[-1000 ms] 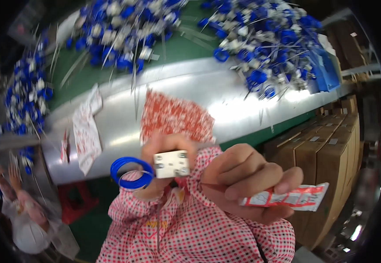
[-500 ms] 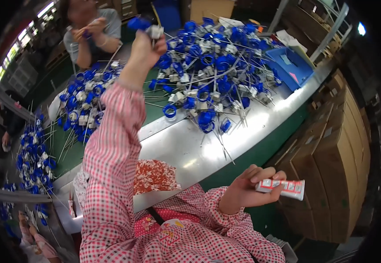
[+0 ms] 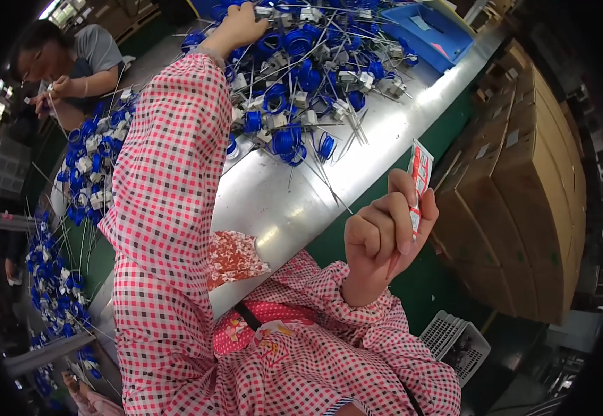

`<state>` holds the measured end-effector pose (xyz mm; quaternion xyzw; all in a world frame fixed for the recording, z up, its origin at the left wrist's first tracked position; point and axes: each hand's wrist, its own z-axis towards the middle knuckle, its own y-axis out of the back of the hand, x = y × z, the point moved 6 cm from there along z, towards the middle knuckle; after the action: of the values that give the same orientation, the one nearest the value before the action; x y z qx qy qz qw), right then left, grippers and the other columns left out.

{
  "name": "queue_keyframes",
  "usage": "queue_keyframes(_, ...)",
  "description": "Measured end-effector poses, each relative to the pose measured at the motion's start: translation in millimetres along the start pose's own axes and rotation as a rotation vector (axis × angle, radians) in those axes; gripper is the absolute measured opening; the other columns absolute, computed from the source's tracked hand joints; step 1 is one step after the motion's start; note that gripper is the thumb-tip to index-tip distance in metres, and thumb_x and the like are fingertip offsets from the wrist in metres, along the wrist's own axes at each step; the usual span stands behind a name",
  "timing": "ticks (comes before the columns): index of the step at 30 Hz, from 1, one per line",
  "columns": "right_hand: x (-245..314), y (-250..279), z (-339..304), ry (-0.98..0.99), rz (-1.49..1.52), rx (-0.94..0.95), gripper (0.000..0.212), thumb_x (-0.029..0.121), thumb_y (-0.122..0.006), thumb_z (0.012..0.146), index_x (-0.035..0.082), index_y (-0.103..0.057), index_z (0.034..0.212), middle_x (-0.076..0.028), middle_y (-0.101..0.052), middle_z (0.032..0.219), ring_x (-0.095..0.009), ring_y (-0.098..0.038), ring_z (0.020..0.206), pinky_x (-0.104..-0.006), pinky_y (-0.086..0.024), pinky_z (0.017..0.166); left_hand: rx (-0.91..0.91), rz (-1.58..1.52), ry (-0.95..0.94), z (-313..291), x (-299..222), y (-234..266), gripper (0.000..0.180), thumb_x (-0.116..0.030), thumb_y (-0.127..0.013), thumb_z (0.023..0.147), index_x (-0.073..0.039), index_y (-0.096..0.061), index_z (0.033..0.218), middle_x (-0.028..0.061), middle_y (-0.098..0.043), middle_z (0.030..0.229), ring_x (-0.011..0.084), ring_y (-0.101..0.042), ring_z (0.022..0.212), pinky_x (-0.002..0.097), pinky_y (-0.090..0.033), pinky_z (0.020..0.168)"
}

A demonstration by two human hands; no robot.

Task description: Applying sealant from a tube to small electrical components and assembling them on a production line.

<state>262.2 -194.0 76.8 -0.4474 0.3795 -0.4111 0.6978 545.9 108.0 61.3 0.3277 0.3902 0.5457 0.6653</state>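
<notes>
My left hand (image 3: 241,26) is stretched out to the far pile (image 3: 301,76) of blue coiled wires with white blocks and long thin grey rods. It is at the pile's near left side, fingers bent and their tips hidden, so whether it grips a piece cannot be told. Raised at the right, in front of my body, my right hand (image 3: 385,232) is closed around a slim white and red tube (image 3: 421,173). The tube is tilted upward, its flat end on top, with a narrow reddish tip below the fingers.
A blue tray (image 3: 430,31) stands at the far right of the metal table (image 3: 267,187). A red-and-white patterned cloth (image 3: 232,258) lies at its near edge. More coils (image 3: 93,166) are heaped left, near another person (image 3: 72,76). Cardboard boxes (image 3: 503,187) and a white basket (image 3: 457,343) are at right.
My left hand, which held up a blue coil with a white block, has moved down to the pile. The right hand has risen and turned the tube from level to upright. The view has shifted.
</notes>
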Motion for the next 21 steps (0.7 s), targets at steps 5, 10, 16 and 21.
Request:
queue_keyframes(5,-22.2,1.6,-3.3,-0.077,0.093,0.032,0.021,0.026,-0.037,0.091,0.009,-0.034,0.079,-0.002,-0.041,0.044,-0.006,-0.022,0.025,-0.0207,-0.014,0.031,-0.207,-0.557,-0.253,-110.8,-101.8,99.4,0.031,-0.022,-0.050,0.087,-0.002,-0.051,0.111,0.0125,-0.055,0.098,0.0200,-0.056,0.088,0.0262,-0.044,0.076)
queue_keyframes(10,-47.5,-3.3,-6.3,-0.147,0.159,0.036,0.021,0.026,-0.037,0.091,0.009,-0.034,0.079,-0.002,-0.042,0.044,-0.006,-0.022,0.025,-0.0208,-0.014,0.031,0.148,-0.967,-0.467,-240.6,-180.7,183.8,0.029,0.001,-0.053,0.078,-0.001,-0.054,0.106,0.0109,-0.055,0.099,0.0197,-0.055,0.083,0.0264,-0.044,0.068)
queue_keyframes(16,-103.7,-18.2,-22.3,-0.385,0.590,-0.052,0.022,0.028,-0.036,0.090,0.007,-0.036,0.083,-0.002,-0.043,0.044,-0.007,-0.022,0.025,-0.0209,-0.014,0.030,0.074,-1.027,-0.462,-302.1,-183.9,214.0,0.040,-0.010,-0.062,0.073,0.003,-0.053,0.110,0.0143,-0.053,0.098,0.0246,-0.054,0.083,0.0318,-0.044,0.071)
queue_keyframes(21,-137.6,-19.2,-38.1,-0.525,0.704,-0.088,0.023,0.029,-0.036,0.091,0.006,-0.034,0.084,-0.004,-0.044,0.046,-0.008,-0.025,0.027,-0.0224,-0.015,0.032,-0.088,-0.932,-0.459,-335.2,-178.0,228.5,0.038,-0.015,-0.066,0.072,-0.005,-0.058,0.108,0.0084,-0.053,0.097,0.0195,-0.049,0.079,0.0289,-0.041,0.067)
